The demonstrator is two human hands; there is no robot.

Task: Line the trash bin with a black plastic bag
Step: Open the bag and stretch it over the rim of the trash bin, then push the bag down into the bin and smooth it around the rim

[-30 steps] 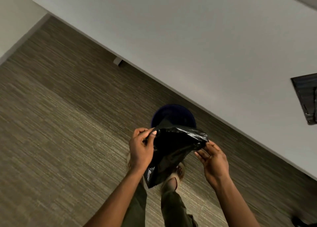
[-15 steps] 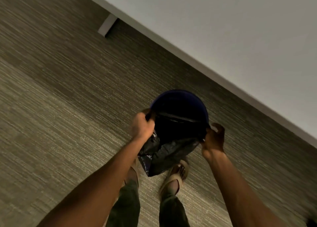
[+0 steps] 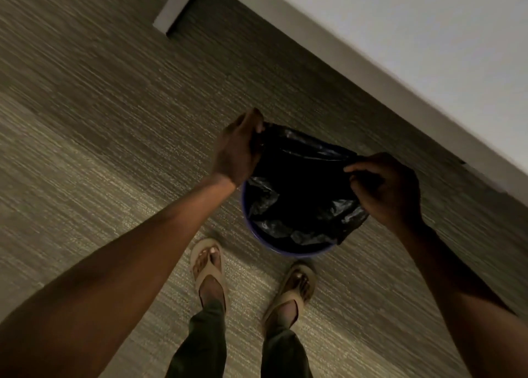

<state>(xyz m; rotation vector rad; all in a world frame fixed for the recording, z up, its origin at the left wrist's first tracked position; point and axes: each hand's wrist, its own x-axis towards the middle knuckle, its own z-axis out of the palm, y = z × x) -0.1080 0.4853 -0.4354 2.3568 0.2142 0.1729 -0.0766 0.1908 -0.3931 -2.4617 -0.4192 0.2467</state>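
Left hand (image 3: 238, 149) pinches far-left edge of black plastic bag (image 3: 297, 183); right hand (image 3: 388, 190) grips right edge, fingers curled on plastic. Bag mouth stretched between hands, body sagging into trash bin (image 3: 258, 239). Bin blue-rimmed, standing on carpet (image 3: 100, 120), near white tabletop (image 3: 428, 34) edge. Sandalled feet (image 3: 208, 266) just beside bin.

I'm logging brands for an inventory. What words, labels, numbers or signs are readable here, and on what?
None: no readable text anywhere in this view.
Black bag, held by the left hand and right hand: plain glossy plastic, no print visible.
Bin: only part of its blue rim shows, no label.
Sandals: no logo can be made out; the image is dim and slightly blurred.
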